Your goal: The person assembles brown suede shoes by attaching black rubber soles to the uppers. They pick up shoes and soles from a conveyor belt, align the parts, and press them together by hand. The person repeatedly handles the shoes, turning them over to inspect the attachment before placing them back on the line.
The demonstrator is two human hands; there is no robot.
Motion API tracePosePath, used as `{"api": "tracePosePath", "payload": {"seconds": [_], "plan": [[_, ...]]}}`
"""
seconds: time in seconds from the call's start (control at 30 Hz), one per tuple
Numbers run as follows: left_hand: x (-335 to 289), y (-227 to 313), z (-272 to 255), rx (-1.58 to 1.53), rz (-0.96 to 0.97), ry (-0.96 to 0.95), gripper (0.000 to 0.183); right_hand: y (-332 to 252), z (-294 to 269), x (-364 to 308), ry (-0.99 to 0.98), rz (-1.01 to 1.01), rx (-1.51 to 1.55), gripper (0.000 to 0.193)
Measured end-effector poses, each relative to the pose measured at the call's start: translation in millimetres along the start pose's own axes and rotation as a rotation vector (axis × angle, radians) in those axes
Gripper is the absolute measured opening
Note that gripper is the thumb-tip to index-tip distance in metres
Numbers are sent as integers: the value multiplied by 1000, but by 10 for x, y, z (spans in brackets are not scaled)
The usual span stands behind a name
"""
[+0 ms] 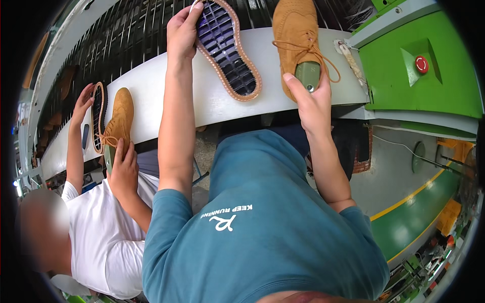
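Observation:
My left hand [183, 33] pinches the edge of a shoe sole [230, 60] between thumb and fingers. The sole is held up with its dark, ribbed face showing and a tan, stitched rim around it. By that thumb is a thin white strip, too small to name. In my right hand [314, 106] is a tan lace-up shoe [295, 38], gripped at the heel. A green shoe last [307, 74] fills the shoe's opening, and my thumb lies beside it. The laces are tied, and a loop hangs to the right. Both hands are over the pale bench edge [202, 108].
To the left a co-worker in a white shirt [101, 242] holds another tan shoe [121, 113] and a sole [98, 118]. Behind the bench runs a conveyor of dark metal rods [136, 45]. A green machine housing [444, 96] with a red stop button [422, 64] stands at the right.

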State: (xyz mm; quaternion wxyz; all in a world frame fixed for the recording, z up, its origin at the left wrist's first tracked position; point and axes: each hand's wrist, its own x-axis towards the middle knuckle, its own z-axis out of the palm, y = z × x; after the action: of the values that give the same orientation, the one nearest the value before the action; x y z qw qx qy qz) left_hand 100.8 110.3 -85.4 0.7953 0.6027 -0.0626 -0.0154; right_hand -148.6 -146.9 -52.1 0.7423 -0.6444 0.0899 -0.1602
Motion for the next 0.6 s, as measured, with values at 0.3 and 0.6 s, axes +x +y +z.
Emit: {"api": "tracePosePath", "payload": {"seconds": [0.3,0.6], "plan": [[-473,134,-655,410,372,509,68,58,282,309,-141,100,107,60],[-1391,1071,-1461,-573,403,44,133,161,600,547,-271,209,88,56]]}}
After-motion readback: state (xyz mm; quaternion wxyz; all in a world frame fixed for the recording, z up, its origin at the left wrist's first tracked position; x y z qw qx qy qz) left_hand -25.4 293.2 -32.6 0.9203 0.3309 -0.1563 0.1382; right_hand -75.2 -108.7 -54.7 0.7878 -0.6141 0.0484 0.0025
